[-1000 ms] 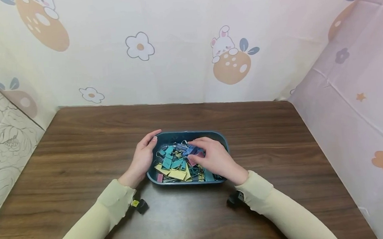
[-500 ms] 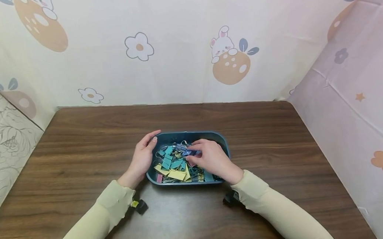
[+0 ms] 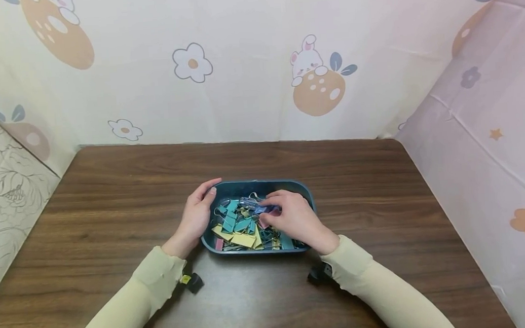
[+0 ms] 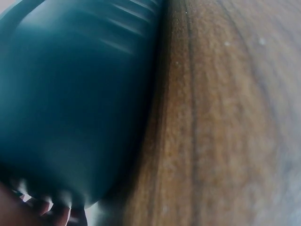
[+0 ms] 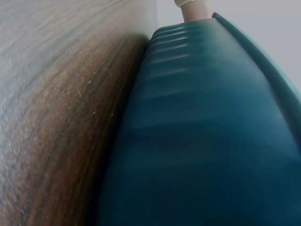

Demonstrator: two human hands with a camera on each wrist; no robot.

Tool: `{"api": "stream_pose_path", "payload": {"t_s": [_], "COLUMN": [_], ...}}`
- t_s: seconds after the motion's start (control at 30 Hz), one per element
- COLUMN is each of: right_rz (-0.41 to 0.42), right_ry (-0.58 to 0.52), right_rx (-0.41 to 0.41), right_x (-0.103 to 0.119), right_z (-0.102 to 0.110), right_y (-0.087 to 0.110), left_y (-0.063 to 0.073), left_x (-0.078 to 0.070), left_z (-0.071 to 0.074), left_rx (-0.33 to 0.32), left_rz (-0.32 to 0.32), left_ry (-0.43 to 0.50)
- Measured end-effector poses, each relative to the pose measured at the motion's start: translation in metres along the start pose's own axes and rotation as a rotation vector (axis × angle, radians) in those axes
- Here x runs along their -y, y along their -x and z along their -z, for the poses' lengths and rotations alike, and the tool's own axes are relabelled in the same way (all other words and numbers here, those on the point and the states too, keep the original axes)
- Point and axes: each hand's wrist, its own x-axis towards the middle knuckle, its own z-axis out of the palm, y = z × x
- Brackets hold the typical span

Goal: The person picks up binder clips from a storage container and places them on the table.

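Observation:
A dark teal plastic bin (image 3: 259, 252) stands on the wooden table, holding a heap of binder clips in teal, yellow, pink and blue. My left hand (image 3: 195, 217) grips the bin's left end, thumb at the rim and fingers along the outer wall; several fingertips (image 4: 56, 214) show below the bin in the left wrist view. My right hand (image 3: 293, 217) reaches over the bin's right side, with a blue binder clip (image 3: 260, 210) between thumb and curved fingers. Teal clips (image 3: 230, 221) and yellow clips (image 3: 242, 240) lie left of it. The right wrist view shows mostly the bin's ribbed outer wall (image 5: 197, 117).
The brown wood-grain table (image 3: 132, 193) extends around the bin on all sides. A printed curtain (image 3: 249, 99) hangs behind its far edge, with more fabric on both sides. Small black wrist cameras sit beneath both cuffs.
My right hand has shifted slightly left and back again over the clips, and the blue clip near its fingertips has changed position a little. The left hand and bin stay put.

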Motion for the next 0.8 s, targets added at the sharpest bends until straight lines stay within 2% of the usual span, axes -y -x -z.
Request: {"api": "stream_pose_path", "payload": {"t_s": [0.53, 0.7, 0.8], "right_rz": [0.012, 0.037, 0.08], "right_ry": [0.018, -0.018, -0.03], "right_rx": [-0.035, -0.047, -0.071], "right_x": [-0.001, -0.007, -0.011], "right_z": [0.026, 0.03, 0.032], "right_y": [0.017, 0.023, 0.025], "left_y": [0.001, 0.001, 0.0], "left_x": [-0.001, -0.001, -0.001], "left_z": [-0.002, -0.002, -0.001], "left_rx": [-0.023, -0.025, -0.026], "left_rz": [0.01, -0.007, -0.009], "left_ry": [0.013, 0.023, 0.019]}}
